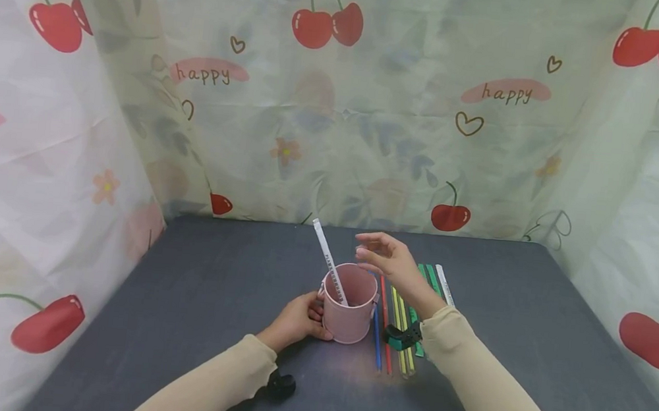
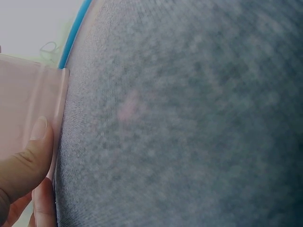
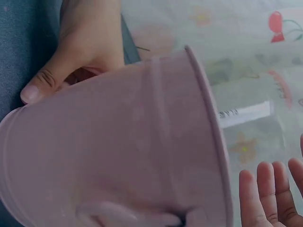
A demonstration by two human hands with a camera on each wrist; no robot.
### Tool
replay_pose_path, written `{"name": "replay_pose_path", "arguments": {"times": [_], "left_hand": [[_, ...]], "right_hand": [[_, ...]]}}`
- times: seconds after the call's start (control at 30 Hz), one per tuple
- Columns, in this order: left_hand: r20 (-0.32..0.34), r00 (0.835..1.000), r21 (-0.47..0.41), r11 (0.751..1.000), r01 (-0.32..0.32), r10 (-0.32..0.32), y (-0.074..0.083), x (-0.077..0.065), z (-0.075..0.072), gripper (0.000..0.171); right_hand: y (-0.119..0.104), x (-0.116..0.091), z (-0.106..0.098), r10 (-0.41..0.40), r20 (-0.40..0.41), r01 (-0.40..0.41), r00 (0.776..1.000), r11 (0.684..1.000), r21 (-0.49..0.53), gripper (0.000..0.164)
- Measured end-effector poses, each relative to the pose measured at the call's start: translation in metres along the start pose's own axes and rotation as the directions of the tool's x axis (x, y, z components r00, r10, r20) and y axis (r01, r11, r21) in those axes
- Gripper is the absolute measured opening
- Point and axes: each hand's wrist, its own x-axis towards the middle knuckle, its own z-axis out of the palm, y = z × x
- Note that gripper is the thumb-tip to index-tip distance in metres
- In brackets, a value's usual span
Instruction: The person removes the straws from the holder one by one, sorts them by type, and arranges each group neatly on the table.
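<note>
A small pink bucket (image 1: 348,323) stands upright on the dark table. Leaning inside it is a slim white stick (image 1: 327,255) with black lettering, its top end rising above the rim. My left hand (image 1: 296,320) grips the bucket's lower left side, thumb (image 2: 28,163) against the wall. Over the bucket's right rim hovers my right hand (image 1: 390,264), with relaxed fingers and nothing in them. The right wrist view shows its fingertips (image 3: 266,189) apart from the rim, beside the protruding white stick (image 3: 248,114).
Right of the bucket lie a blue pencil (image 1: 377,339), a red pencil (image 1: 387,353), yellow pencils (image 1: 403,345), green strips (image 1: 431,276) and another white stick (image 1: 444,283). A cherry-printed curtain (image 1: 348,134) encloses the table (image 1: 227,275) at the back and sides.
</note>
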Motion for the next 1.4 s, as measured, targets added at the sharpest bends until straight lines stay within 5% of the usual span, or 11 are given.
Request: {"name": "replay_pose_path", "arguments": {"times": [0.77,1.4], "left_hand": [[0.014,1.0,0.001,1.0,0.016,-0.016,-0.001,0.0,-0.001,0.059],[0.008,1.0,0.012,1.0,-0.007,0.007,-0.003,0.002,0.0,0.057]], "right_hand": [[0.005,0.017,0.031,0.04,0.081,-0.025,0.996,0.984,-0.178,0.037],[0.002,0.022,0.041,0.115,0.011,-0.1,0.993,0.9,-0.425,0.029]]}}
